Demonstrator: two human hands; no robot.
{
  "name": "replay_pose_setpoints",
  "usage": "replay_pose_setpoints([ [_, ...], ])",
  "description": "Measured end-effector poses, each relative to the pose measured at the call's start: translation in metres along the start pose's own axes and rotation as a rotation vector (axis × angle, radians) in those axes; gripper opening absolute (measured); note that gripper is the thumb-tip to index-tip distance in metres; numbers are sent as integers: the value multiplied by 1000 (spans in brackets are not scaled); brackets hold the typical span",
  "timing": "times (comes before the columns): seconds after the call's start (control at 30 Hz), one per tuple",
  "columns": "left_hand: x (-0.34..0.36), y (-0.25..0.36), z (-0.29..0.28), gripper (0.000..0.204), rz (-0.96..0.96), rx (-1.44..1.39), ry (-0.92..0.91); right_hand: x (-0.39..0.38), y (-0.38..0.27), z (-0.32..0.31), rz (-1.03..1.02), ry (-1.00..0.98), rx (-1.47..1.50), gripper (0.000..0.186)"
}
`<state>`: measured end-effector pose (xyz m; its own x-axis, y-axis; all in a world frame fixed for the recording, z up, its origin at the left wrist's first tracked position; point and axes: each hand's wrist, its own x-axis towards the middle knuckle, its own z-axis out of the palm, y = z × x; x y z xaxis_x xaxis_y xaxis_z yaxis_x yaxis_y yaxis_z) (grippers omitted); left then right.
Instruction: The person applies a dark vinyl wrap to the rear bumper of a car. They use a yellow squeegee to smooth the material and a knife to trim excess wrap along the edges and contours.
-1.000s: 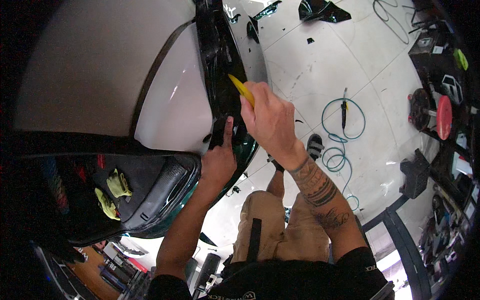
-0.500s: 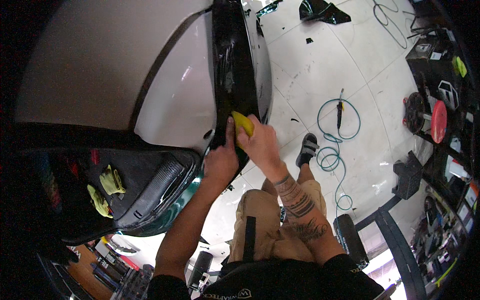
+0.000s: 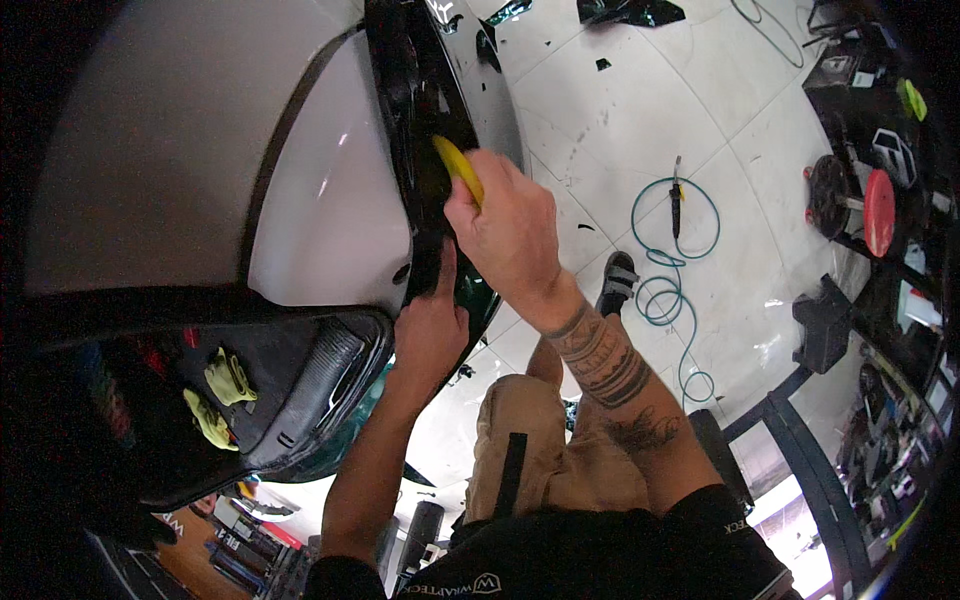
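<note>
My right hand (image 3: 505, 225) grips a yellow squeegee (image 3: 457, 165) and holds it against a strip of glossy black film (image 3: 400, 100) along the edge of a car body. Lower on the same dark strip rests my left hand (image 3: 432, 330), empty, its index finger stretched out and touching the surface; the other fingers look bent. Beside the strip lies a pale car panel (image 3: 330, 200), with a small dark oval mark or opening near my left fingertip. What lies under the squeegee's edge is hidden by my right hand.
Yellow-green gloves or cloths (image 3: 230, 375) lie in the dark recess (image 3: 290, 400) at left. On the tiled floor are a coiled teal hose (image 3: 665, 300) with a black handle, and dark film scraps (image 3: 630, 12). A red round stool (image 3: 878, 212) stands by cluttered shelves at right.
My right hand has pushed the squeegee farther up the strip, away from my body. The left hand has dropped slightly, and the two hands are now apart. The whole view has shifted a little.
</note>
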<state>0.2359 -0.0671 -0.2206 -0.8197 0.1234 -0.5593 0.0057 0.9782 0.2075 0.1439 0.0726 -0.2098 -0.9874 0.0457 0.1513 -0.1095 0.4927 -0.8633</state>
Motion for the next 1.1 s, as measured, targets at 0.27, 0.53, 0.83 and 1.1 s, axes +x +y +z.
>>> replay_pose_setpoints([
  [0.27, 7, 25, -60, 20, 395, -71, 425, -70, 40, 19, 96, -366, 35, 18],
  [0.53, 36, 45, -67, 33, 145, 296, 242, -17, 21, -39, -377, -520, -232, 7],
  [0.83, 50, 43, -21, 16, 132, 365, 440, -47, 32, -57, -175, -654, -158, 8],
  [1.1, 12, 5, 46, 9, 145, 478, 309, -83, 60, -85, 13, -611, -71, 13],
])
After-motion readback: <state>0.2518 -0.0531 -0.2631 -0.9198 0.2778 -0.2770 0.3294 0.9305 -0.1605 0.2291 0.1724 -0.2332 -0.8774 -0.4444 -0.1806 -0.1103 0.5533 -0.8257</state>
